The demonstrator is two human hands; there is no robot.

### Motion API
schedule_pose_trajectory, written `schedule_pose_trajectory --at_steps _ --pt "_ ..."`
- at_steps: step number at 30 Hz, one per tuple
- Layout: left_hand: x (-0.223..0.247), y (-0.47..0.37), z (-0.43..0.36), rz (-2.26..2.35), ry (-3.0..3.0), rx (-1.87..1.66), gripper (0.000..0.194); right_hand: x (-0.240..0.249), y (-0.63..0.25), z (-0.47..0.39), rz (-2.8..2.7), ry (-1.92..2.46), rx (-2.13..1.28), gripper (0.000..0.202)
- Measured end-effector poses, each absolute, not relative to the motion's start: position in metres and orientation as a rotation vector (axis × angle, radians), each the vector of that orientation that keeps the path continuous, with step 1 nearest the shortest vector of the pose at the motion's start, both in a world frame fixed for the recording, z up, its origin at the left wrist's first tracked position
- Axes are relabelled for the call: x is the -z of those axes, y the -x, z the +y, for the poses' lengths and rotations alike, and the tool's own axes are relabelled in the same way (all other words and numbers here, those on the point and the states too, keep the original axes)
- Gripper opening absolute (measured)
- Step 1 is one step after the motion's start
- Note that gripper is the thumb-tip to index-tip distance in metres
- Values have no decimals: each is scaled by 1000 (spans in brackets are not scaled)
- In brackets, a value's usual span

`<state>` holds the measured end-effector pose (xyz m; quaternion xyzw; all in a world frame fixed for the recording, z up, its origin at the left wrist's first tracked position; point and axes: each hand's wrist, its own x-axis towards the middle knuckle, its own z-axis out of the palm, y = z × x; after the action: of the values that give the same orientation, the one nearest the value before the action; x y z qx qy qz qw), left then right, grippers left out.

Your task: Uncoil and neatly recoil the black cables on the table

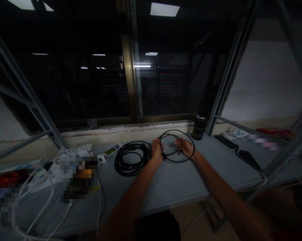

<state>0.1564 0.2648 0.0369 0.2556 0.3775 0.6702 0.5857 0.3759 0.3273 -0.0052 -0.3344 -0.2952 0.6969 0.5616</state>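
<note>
A thin black cable (174, 162) hangs in loose loops between my two hands, just above the table. My left hand (157, 149) is closed around the left side of the loops, near a dark connector (164, 156). On the other side, my right hand (186, 147) grips the cable with curled fingers; another small dark end (181, 151) shows by its fingertips. A thicker coil of black cable (121, 164) lies flat on the table, directly left of my left hand.
The grey table (176, 187) runs below a dark window. A dark bottle (199, 126) stands at the back right. Further right lie a black phone-like slab (226, 141) and a power strip (235, 134). White cables (52, 190) and a power strip (112, 149) are on the left. Metal posts (225, 78) flank the table.
</note>
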Motion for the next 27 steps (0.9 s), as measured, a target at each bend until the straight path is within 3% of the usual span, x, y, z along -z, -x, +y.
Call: schedule_pose_trajectory --at_steps 14,16,22,27 --pt "-25 -153 257 918 -727 -1618 29 -24 -385 280 -745 437 -1739 73" --pt "-25 -153 254 927 -760 -1630 27 -33 -383 272 -789 396 -1768 71" --pt "-26 -149 254 961 -889 -1621 29 -36 -378 273 -862 567 -1732 40" --pt "-27 -149 258 966 -949 -1582 40 -30 -378 278 -863 579 -1718 54"
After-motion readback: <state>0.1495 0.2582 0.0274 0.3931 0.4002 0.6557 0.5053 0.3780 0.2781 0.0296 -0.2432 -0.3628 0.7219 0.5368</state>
